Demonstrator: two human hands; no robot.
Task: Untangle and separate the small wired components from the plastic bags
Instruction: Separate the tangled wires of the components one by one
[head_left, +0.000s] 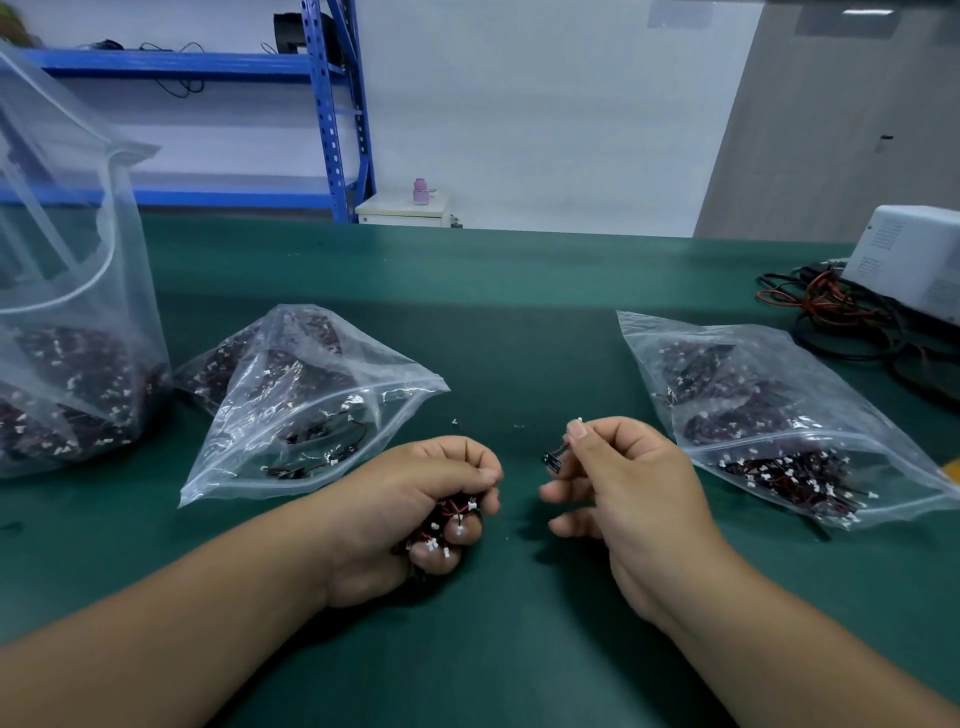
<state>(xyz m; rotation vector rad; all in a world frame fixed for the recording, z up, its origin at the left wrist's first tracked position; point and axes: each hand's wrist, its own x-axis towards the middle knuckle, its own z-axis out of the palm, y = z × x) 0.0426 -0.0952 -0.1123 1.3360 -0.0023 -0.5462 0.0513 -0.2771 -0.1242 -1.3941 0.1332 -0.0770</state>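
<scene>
On the green desk (519, 291), a tall bag (78, 312) stands at far left, and a second bag (301, 400) lies just right of it, both holding wired parts. Nearer, the left hand (410, 499) is curled tight round a tangled clump (449, 519) of wired components, with white plugs showing between its fingers. Just right and apart from it, the right hand (634, 478) pinches a single component (551, 460) between thumb and forefinger, the black end hanging free. A third bag (779, 415) lies at right. The piece looks freed, so it is best set down well apart from the clump. A looser left grip should let the next wire slide out without snagging.
</scene>
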